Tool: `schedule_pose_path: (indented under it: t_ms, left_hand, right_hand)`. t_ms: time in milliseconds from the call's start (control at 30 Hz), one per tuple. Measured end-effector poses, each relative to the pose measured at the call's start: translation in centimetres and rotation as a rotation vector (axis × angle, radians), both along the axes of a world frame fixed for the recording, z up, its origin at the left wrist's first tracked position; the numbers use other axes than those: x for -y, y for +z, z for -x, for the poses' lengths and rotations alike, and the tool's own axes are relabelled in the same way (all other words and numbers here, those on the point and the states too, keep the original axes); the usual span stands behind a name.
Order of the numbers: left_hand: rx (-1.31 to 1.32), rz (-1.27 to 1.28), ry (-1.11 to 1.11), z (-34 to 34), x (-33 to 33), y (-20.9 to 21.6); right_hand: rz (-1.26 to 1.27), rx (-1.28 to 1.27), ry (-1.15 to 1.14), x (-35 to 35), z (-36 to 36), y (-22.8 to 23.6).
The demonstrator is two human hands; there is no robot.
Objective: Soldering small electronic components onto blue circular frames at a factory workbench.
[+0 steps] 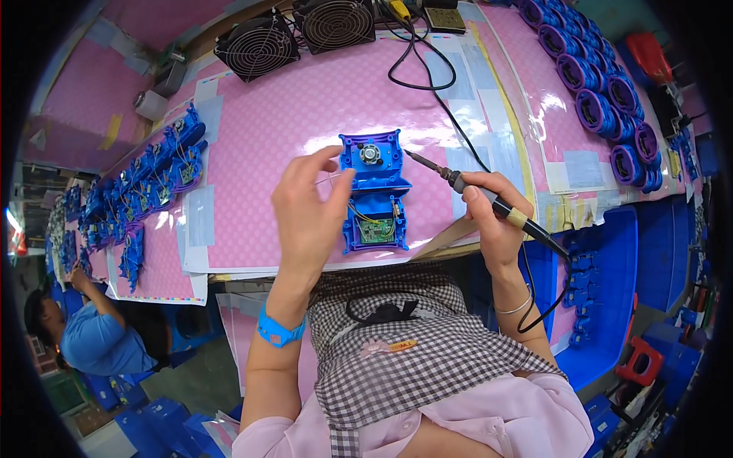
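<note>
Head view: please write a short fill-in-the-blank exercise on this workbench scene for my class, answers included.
1. The soldering iron is in the person's ____ hand.
2. The circuit board in the open blue casing is coloured ____.
3. A blue watch is worn on the ____ wrist.
4. The number of black fans at the far side of the table is ____.
Answers: right; green; left; two.

Two fans (black), perhaps a red stool.

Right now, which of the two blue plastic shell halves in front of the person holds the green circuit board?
The blue plastic half nearer the checked fabric apron; the farther half instead carries a round metallic speaker.
</note>
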State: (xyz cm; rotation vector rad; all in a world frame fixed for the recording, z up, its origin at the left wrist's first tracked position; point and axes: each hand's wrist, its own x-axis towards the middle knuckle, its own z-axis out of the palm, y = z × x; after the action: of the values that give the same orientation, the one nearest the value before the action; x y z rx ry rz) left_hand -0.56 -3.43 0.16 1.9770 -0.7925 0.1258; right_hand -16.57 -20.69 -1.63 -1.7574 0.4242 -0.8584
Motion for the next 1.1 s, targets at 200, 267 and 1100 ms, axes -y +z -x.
schedule_pose_path:
  t_ms: [200, 267, 1100]
  left_hand:
    - [-0.162, -0.076, 0.125, -0.1, -0.8, -0.9]
    - [-0.114, -0.053, 0.096, -0.3, -0.6, -1.5]
    - [-0.132, -0.086, 0.013, 0.6, 2.1, -1.5]
  right_hand:
    - [-0.007, 0.008, 0.054, -0.6, -0.6, 0.3]
    - [-0.004, 0.008, 0.077, -1.0, -0.9, 0.5]
    - [0.053, -0.021, 0.159, -1.2, -2.3, -0.1]
